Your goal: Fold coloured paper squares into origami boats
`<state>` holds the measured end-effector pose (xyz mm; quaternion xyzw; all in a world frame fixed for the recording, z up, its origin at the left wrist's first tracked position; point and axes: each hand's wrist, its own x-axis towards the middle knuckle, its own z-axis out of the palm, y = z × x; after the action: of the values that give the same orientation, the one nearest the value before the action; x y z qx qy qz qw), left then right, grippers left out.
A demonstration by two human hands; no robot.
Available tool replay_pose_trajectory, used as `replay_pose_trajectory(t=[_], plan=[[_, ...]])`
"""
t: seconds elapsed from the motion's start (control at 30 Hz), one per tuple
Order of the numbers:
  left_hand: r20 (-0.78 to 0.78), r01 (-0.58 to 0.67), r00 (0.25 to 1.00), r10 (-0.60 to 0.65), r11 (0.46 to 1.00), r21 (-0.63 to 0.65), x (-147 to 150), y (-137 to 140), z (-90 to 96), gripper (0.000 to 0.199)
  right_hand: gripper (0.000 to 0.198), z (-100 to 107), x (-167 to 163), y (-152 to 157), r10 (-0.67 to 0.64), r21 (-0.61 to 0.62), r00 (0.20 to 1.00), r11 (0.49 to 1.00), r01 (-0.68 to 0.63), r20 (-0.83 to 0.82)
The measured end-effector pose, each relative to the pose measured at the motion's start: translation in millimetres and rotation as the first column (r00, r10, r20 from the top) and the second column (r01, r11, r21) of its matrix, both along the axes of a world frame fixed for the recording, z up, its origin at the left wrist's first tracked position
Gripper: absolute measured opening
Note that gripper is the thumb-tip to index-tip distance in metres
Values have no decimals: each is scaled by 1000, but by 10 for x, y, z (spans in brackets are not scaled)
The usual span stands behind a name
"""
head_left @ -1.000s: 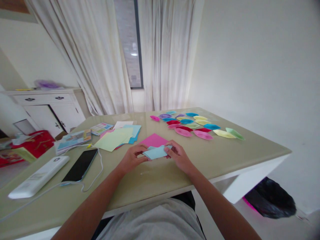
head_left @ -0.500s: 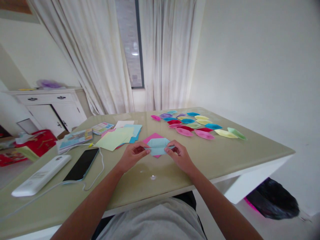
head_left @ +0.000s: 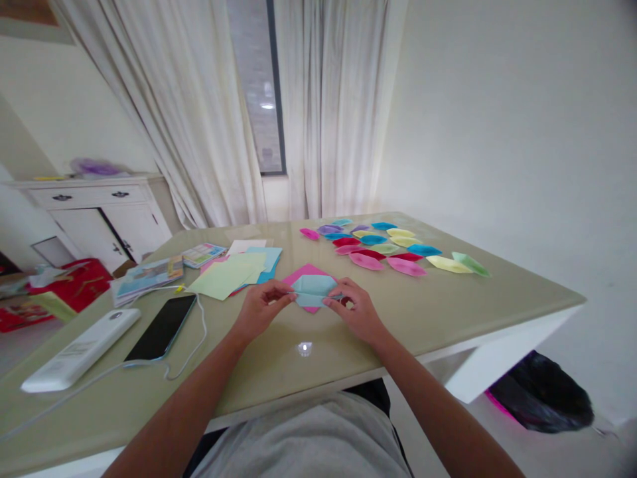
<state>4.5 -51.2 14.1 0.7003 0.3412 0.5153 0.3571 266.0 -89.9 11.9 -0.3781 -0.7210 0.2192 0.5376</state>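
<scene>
A light blue folded paper (head_left: 313,287) is held above the table between my two hands. My left hand (head_left: 263,304) pinches its left end with thumb and fingers. At its right end, my right hand (head_left: 357,309) grips it the same way. The piece has pointed ends and a crease across its middle, opening a little like a small boat. Under it lies a pink square sheet (head_left: 312,269), turned cornerwise on the table, partly hidden by the blue paper.
Several folded paper boats (head_left: 367,261) in many colours lie at the back right. Left of my hands are loose paper sheets (head_left: 225,273), booklets (head_left: 149,275), a phone (head_left: 162,330), a white power bank (head_left: 82,350) and a cable (head_left: 202,332). The table edge (head_left: 497,325) slants off to the right.
The light blue paper has opened wider along its middle, its upper flap rounding out. Both hands stay pinched at its ends and have barely moved.
</scene>
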Motion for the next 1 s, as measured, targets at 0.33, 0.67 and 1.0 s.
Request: replay_pose_trajectory(t=[0.33, 0.67, 1.0], plan=[[-34, 32, 999, -33, 999, -25, -22, 23, 17, 43, 23, 30, -19, -53, -37, -66, 999, 997, 37, 4], [-81, 77, 993, -82, 995, -58, -26, 25, 55, 37, 21, -53, 21, 54, -98, -126, 994, 988, 92, -41], [-27, 44, 999, -46, 998, -50, -9, 4, 37, 43, 22, -29, 14, 37, -78, -127, 996, 989, 73, -40]])
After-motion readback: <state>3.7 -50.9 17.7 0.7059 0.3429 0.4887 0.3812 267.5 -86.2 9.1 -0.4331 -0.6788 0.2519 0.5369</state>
